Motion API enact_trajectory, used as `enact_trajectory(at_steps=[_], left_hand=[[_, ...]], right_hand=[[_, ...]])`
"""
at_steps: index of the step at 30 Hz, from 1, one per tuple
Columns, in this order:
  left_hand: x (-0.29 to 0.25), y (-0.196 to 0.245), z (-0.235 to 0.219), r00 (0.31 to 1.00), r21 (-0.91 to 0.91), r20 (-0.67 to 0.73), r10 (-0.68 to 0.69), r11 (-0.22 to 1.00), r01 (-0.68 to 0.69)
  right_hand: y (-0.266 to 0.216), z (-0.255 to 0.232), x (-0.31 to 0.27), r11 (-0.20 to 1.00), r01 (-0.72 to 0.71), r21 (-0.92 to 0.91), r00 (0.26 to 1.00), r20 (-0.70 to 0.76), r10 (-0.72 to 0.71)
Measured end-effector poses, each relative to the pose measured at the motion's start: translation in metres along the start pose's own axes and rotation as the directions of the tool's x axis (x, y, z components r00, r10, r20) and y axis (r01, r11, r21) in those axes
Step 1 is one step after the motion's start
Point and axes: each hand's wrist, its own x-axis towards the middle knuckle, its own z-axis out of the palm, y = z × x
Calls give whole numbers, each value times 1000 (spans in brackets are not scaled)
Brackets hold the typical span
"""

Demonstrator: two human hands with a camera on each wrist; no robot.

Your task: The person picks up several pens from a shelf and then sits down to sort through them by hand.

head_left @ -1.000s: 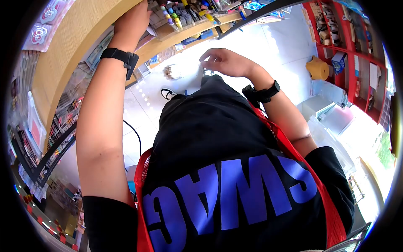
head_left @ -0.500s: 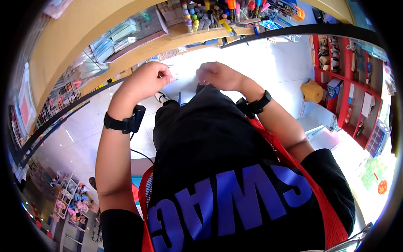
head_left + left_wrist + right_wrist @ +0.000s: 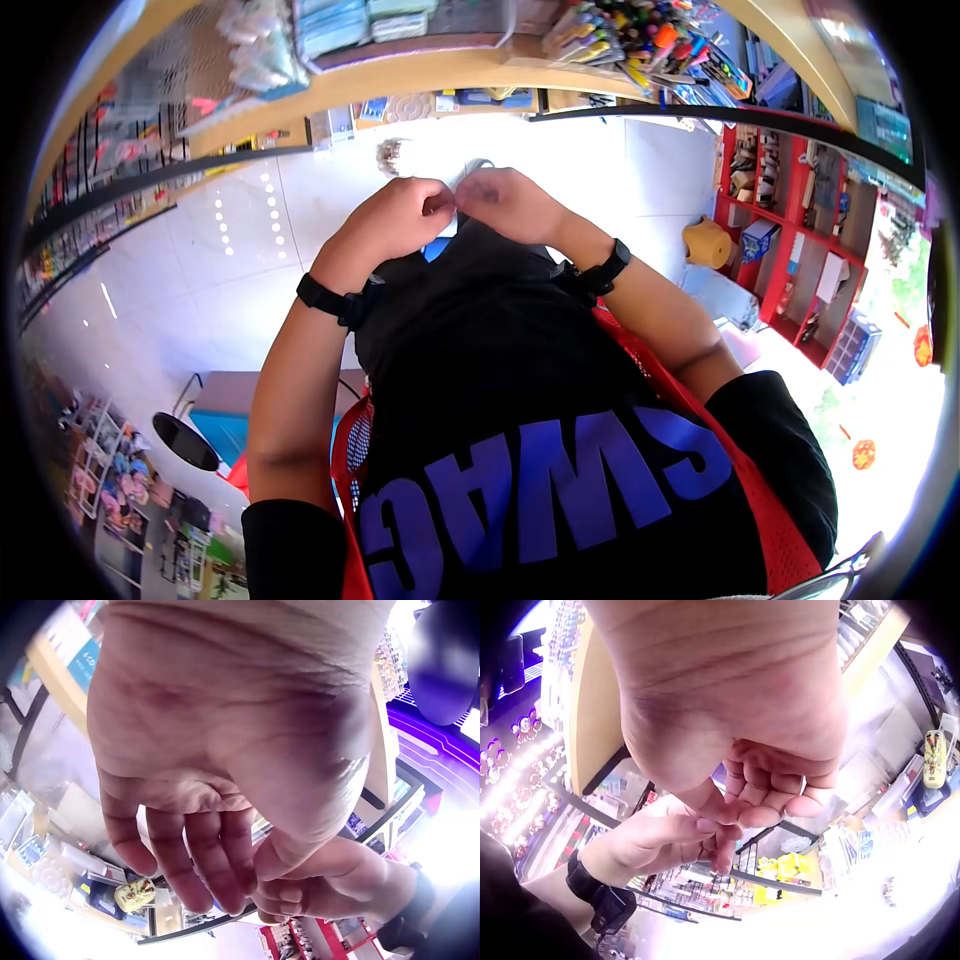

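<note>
In the head view the left hand [image 3: 400,218] and right hand [image 3: 512,205] meet at their fingertips, in front of the dark trousers. The left wrist view shows the left hand [image 3: 225,765] with relaxed, slightly bent fingers, its thumb tip against the tips of the right hand [image 3: 322,885]. Loosely bent fingers of the right hand [image 3: 742,742] touch those of the left hand [image 3: 652,840] in the right wrist view. No object shows between the hands; the contact point is partly covered by the fingers.
Curved wooden shelving [image 3: 430,80] crosses the top, with pens [image 3: 650,45] and clear boxes of packets. Red shelves [image 3: 800,240] stand at the right beside a yellow stool [image 3: 707,243]. Lower left, a round black object [image 3: 186,441] is near a blue-sided box [image 3: 222,425].
The left hand has come away from the shelf and down to the middle, where it now meets the right hand. The right hand has lowered slightly, and the head view has turned.
</note>
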Motion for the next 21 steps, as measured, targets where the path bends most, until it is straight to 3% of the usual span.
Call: enact_trajectory(at_steps=[5, 8, 11, 14, 17, 21], left_hand=[[-26, -62, 1, 999, -119, 19, -28, 992, 30], [-29, -105, 6, 985, -255, 161, -57, 962, 97], [-22, -160, 17, 986, -367, 155, -55, 924, 109], [-12, -211, 43, 987, -446, 98, -123, 881, 154], [9, -256, 61, 994, -501, 67, -89, 858, 111], [39, -314, 80, 992, -644, 53, -117, 755, 124]], right_hand=[[-1, 50, 16, 997, -61, -50, 994, 86, 66], [-1, 69, 29, 989, -96, -112, 978, 174, 114], [12, 84, 50, 962, -129, -242, 942, 274, 196], [44, 103, 72, 965, -198, -174, 873, 416, 254], [44, 118, 96, 929, -272, -250, 841, 408, 356], [100, 127, 138, 927, -293, -232, 836, 409, 367]])
